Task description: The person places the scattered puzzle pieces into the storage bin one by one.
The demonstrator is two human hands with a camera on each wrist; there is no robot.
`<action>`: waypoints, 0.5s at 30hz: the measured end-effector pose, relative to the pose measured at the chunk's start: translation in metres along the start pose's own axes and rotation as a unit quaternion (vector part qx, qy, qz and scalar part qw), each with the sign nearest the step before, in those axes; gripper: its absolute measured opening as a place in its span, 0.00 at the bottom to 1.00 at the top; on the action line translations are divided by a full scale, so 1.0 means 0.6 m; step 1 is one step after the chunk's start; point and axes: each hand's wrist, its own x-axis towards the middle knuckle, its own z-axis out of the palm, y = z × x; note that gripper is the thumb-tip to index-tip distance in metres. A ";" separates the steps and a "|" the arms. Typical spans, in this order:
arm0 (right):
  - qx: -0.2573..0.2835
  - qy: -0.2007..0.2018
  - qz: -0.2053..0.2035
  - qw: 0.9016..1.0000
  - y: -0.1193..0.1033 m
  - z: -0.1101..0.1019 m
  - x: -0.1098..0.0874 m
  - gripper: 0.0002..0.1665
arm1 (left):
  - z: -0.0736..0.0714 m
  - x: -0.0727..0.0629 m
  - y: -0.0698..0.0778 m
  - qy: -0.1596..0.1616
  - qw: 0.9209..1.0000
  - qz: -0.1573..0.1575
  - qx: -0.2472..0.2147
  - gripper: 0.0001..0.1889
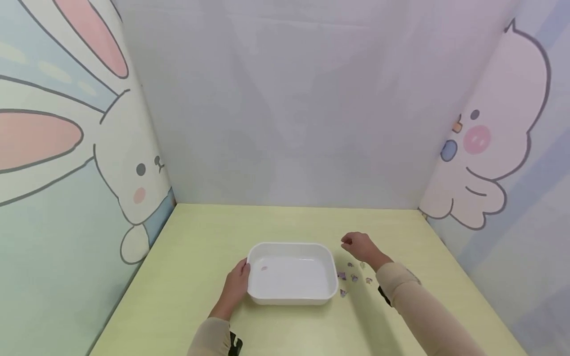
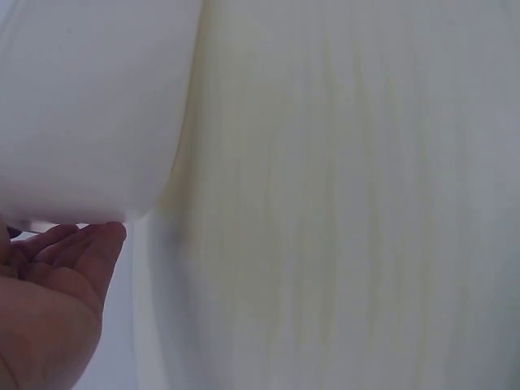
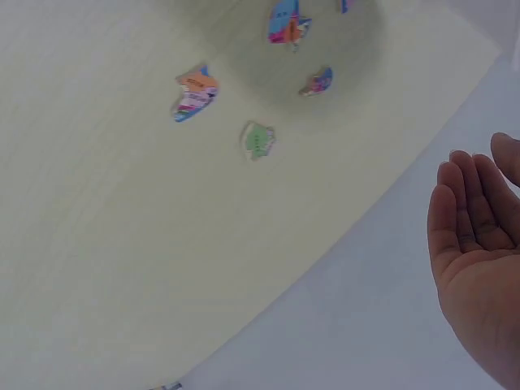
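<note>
- I am judging this to be near its beginning: one small pinkish piece is lying inside the white tray, toward its left end.
- Six small patterned pieces are lying loose on the yellow table, right of the tray, so by my reckoning most are waiting outside it. The closest is lying just beside the tray's wall; whether it is touching, I cannot tell.
- With my left hand I am gripping the tray's left side, thumb over the rim and fingers against the outside.
- My right hand is hovering beyond the loose pieces, fingers side by side and gently bent, thumb standing apart; I am pinching nothing that shows.
- Counting up, I am seeing one tray, one piece within and six outside, seven altogether. My right wrist view is showing five, one of them green, with another cut by the top edge.
</note>
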 end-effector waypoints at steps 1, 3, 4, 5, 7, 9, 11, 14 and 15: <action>-0.003 0.001 0.001 1.000 0.004 0.003 -0.003 0.12 | -0.001 0.000 0.000 0.000 1.000 0.001 0.000 0.22; -0.003 0.002 0.010 1.000 0.011 0.008 -0.007 0.11 | -0.001 -0.001 0.001 0.000 1.000 0.003 0.002 0.22; -0.003 0.002 0.014 1.000 0.015 0.010 -0.008 0.11 | -0.001 0.000 0.001 -0.001 1.000 0.002 0.003 0.23; -0.006 0.000 0.016 1.000 0.019 0.012 -0.009 0.10 | -0.002 0.000 0.001 0.000 1.000 0.003 0.004 0.23; -0.010 -0.004 0.018 1.000 0.026 0.016 -0.011 0.10 | -0.001 -0.001 0.001 0.001 1.000 0.000 0.003 0.23; -0.017 -0.009 0.019 1.000 0.032 0.019 -0.013 0.10 | -0.001 -0.001 0.001 0.002 1.000 -0.004 0.002 0.23; -0.030 -0.015 0.010 0.999 0.038 0.021 -0.015 0.09 | 0.000 -0.001 0.001 0.004 1.000 -0.003 0.003 0.23; -0.039 -0.025 0.009 0.999 0.044 0.025 -0.016 0.10 | 0.001 0.000 0.002 0.004 1.000 -0.004 -0.001 0.23; -0.044 -0.029 0.010 0.999 0.047 0.026 -0.017 0.11 | 0.002 0.001 0.002 0.004 1.000 -0.004 -0.001 0.22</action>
